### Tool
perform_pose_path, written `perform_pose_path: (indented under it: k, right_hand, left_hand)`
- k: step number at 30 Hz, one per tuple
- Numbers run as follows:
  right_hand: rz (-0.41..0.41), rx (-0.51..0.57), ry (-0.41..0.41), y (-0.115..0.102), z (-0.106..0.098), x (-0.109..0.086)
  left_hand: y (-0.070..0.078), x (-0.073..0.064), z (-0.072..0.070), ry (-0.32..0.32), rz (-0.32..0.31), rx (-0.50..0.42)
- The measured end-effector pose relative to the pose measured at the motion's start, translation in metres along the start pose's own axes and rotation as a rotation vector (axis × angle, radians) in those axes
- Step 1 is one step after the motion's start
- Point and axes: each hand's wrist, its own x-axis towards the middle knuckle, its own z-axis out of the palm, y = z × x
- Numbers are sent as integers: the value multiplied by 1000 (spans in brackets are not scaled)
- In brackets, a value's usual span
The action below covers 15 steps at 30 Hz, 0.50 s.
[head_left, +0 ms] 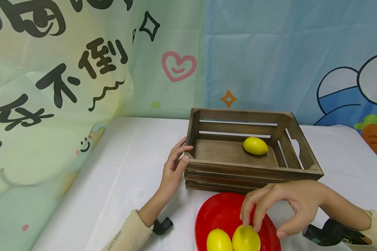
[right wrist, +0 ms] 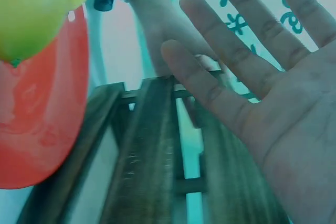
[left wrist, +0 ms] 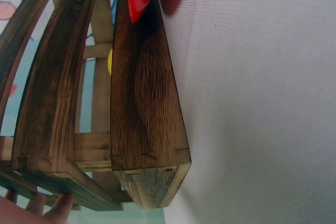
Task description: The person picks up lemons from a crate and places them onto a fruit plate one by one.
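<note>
My left hand rests at the left end of a dark wooden crate, its fingertips touching the side; those fingers also show against the slats in the left wrist view. My right hand hovers palm down over a red plate, fingers spread, the thumb apart from them. Two of its fingertips are at the top of the right-hand lemon; whether they touch it I cannot tell. Another lemon lies beside it on the plate. Inside the crate lies a third lemon, towards the right.
The plate stands right in front of the crate on a white tablecloth. Behind the crate hangs a printed cloth backdrop, which also runs along the left side. A black wrist device sits on the right forearm.
</note>
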Motion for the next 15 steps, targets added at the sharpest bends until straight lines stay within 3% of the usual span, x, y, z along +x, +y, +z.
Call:
perform_pose_path:
  k: [7, 15]
  right_hand:
    - [-99, -51, 20, -18, -5, 9]
    - [-81, -86, 82, -37, -18, 6]
  left_hand:
    - [-1, 0, 0, -3, 2, -1]
    - [-1, 0, 0, 3, -2, 6]
